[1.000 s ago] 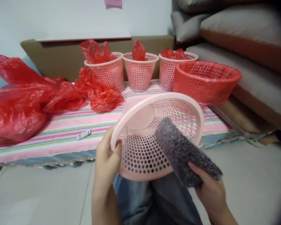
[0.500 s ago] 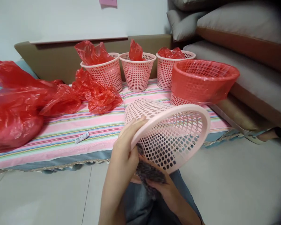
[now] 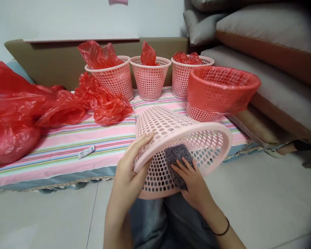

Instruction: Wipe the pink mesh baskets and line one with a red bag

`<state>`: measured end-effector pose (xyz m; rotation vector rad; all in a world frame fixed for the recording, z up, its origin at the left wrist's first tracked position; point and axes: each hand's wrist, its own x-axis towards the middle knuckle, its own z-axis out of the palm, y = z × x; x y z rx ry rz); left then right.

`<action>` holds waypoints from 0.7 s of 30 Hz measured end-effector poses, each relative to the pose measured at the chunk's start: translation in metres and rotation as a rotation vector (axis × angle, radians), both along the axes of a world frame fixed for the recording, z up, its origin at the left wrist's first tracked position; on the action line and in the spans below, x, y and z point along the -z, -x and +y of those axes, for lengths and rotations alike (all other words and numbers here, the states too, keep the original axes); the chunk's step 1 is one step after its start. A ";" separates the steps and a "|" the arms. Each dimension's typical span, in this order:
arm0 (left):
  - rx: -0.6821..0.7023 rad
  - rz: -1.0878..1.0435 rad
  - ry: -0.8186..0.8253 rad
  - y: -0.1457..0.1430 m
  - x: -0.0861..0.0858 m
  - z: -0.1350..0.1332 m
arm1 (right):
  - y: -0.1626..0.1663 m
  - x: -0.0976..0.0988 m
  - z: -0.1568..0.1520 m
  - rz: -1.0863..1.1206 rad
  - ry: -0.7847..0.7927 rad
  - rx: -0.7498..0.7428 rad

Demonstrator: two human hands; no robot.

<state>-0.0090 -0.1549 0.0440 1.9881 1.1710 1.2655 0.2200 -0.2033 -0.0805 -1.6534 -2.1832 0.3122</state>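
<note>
A pink perforated plastic wastebasket [image 3: 166, 121] lies tilted on its side above my lap, its mouth facing me and to the right. My left hand [image 3: 129, 169] is closed on the left of its rim, with the thumb inside and the fingers outside. Inside the mouth, my right hand [image 3: 190, 178] holds a dark grey cloth [image 3: 177, 155] against the lower wall, fingers spread over it. The palm side of that hand is hidden.
Three pink baskets holding red bags stand at the back: left [image 3: 114, 79], middle [image 3: 150, 81], right [image 3: 180, 81]. A basket draped in a red bag [image 3: 217, 90] stands nearer. Loose red plastic bags [image 3: 15, 114] and a small white packet [image 3: 86, 152] lie left; cushions [image 3: 269, 31] rise right.
My right hand has moved up into the basket's mouth, and the bunched cloth is now spread flat on the inner wall. The rim has tipped slightly downward, still in my left hand.
</note>
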 end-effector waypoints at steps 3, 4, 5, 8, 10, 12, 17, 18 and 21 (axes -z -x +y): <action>0.011 -0.014 -0.003 0.007 0.009 0.002 | 0.022 0.005 -0.005 0.076 0.034 0.007; 0.001 -0.022 0.003 0.009 0.011 0.002 | 0.030 0.004 -0.007 0.150 0.074 -0.024; -0.005 -0.027 0.005 0.011 0.012 0.003 | 0.038 0.002 -0.008 0.244 0.120 -0.061; 0.012 -0.015 0.000 0.011 0.014 0.003 | 0.057 -0.008 -0.012 0.627 0.243 -0.114; 0.028 0.010 -0.005 0.011 0.013 0.003 | 0.062 -0.018 -0.014 0.907 0.282 -0.071; 0.034 0.038 -0.009 0.011 0.012 0.002 | 0.056 -0.028 -0.014 1.076 0.257 -0.023; 0.018 0.061 -0.018 0.012 0.007 0.004 | 0.020 -0.036 0.003 0.689 -0.073 0.032; 0.016 0.035 -0.018 0.013 0.007 0.005 | 0.016 -0.031 0.007 0.534 -0.086 0.039; 0.056 -0.170 -0.043 0.016 0.014 0.006 | 0.015 -0.011 0.016 0.160 0.002 0.066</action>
